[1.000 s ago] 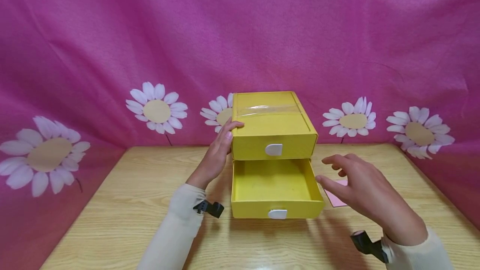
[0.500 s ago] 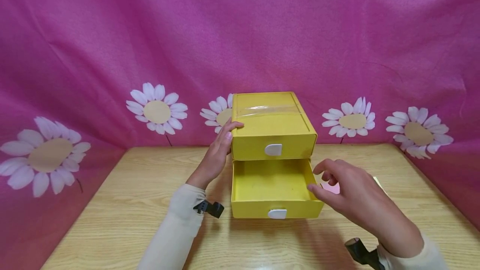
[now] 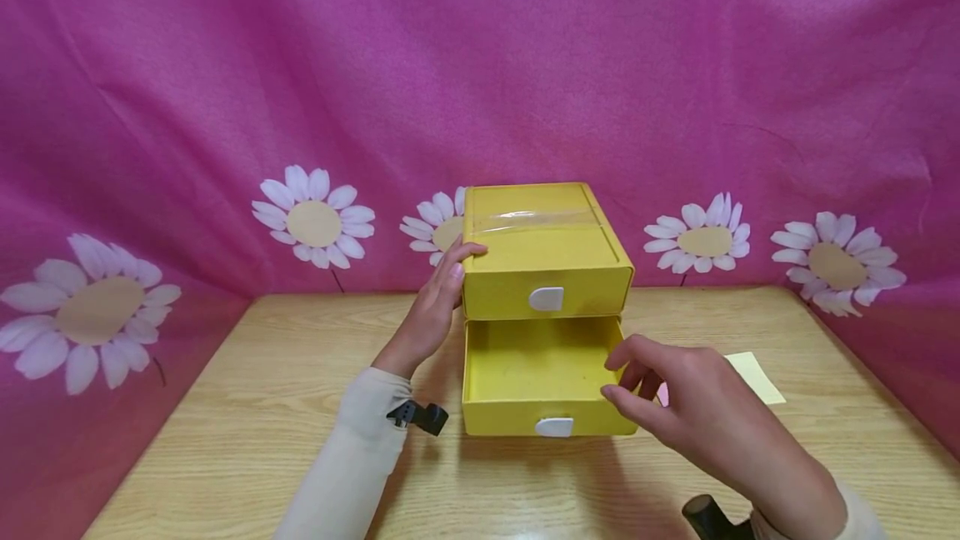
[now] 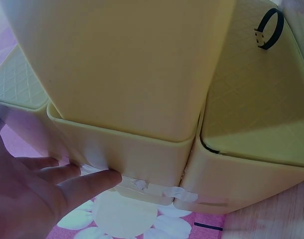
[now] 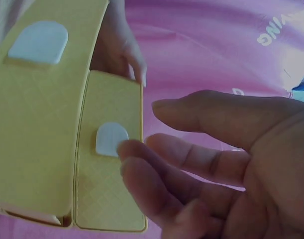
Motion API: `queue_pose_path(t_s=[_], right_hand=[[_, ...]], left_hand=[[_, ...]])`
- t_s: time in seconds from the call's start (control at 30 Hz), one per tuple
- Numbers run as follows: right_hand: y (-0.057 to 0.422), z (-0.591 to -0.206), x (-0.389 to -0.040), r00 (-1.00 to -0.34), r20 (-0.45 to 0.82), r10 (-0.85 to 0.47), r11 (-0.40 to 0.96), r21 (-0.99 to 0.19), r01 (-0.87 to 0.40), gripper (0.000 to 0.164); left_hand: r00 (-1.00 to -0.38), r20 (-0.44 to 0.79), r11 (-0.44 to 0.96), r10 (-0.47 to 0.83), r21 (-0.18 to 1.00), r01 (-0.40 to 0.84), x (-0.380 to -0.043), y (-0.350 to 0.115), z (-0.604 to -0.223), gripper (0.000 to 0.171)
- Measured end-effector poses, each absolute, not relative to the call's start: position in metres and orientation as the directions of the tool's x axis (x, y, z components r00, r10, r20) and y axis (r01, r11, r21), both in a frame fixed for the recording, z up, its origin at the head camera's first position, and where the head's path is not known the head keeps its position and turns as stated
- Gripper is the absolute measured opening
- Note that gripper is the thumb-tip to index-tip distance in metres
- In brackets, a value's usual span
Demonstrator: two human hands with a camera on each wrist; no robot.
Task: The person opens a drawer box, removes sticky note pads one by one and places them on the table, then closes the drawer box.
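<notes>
A yellow two-drawer box (image 3: 536, 248) stands on the table in the head view, its lower drawer (image 3: 540, 357) pulled out and the upper drawer (image 3: 577, 294) closed. My left hand (image 3: 427, 315) rests against the box's left side, with one finger over the top edge; the left wrist view shows extended fingers (image 4: 92, 186) at the yellow wall. My right hand (image 3: 697, 407) is at the lower drawer's right wall, fingers loosely bent, thumb apart, nothing between them. Whether it touches the wall I cannot tell. The right wrist view shows its fingers (image 5: 147, 186) near white pull tabs (image 5: 112, 139).
Behind my right hand a pink sheet (image 3: 663, 394) is mostly hidden. Farther right lies a pale yellow sheet (image 3: 756, 377), partly covered by the hand. Clear tape (image 3: 532, 220) crosses the box top. A pink flowered cloth (image 3: 480, 65) hangs behind the wooden table (image 3: 300, 407).
My right hand has moved left, from beside the lower drawer to over its right wall. The pale yellow sheet has come into view; the pink one is more covered. My left hand stays put.
</notes>
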State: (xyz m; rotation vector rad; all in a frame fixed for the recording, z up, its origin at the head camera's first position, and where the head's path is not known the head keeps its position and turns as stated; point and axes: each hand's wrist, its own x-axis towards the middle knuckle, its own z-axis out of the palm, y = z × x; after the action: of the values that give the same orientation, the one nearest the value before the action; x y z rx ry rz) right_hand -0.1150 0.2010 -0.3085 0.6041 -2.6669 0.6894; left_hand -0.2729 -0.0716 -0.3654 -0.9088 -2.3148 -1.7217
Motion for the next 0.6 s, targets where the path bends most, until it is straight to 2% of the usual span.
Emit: queue_pose_path(t_s=[0.13,0.27,0.4,0.5,0.6], right_hand=[[0.198,-0.31,-0.113,-0.858,0.365,-0.361,0.782,-0.384,-0.492,0.018],[0.194,-0.315,-0.113,-0.821,0.389,-0.418,0.745,-0.371,-0.555,0.016],[0.191,-0.32,-0.114,-0.773,0.434,-0.463,0.748,-0.276,-0.604,0.016],[0.188,-0.322,-0.115,-0.777,0.404,-0.483,0.754,-0.261,-0.603,0.016],[0.186,-0.323,-0.116,-0.807,0.333,-0.488,0.744,-0.325,-0.584,0.013]], left_hand=[[-0.808,0.436,0.173,0.396,0.829,0.532,-0.273,-0.071,-0.365,0.042],[-0.804,0.44,0.174,0.399,0.825,0.537,-0.272,-0.071,-0.365,0.044],[-0.804,0.441,0.169,0.398,0.827,0.537,-0.272,-0.072,-0.365,0.044],[-0.805,0.434,0.163,0.405,0.832,0.53,-0.264,-0.071,-0.357,0.043],[-0.808,0.419,0.161,0.414,0.84,0.518,-0.253,-0.071,-0.345,0.042]])
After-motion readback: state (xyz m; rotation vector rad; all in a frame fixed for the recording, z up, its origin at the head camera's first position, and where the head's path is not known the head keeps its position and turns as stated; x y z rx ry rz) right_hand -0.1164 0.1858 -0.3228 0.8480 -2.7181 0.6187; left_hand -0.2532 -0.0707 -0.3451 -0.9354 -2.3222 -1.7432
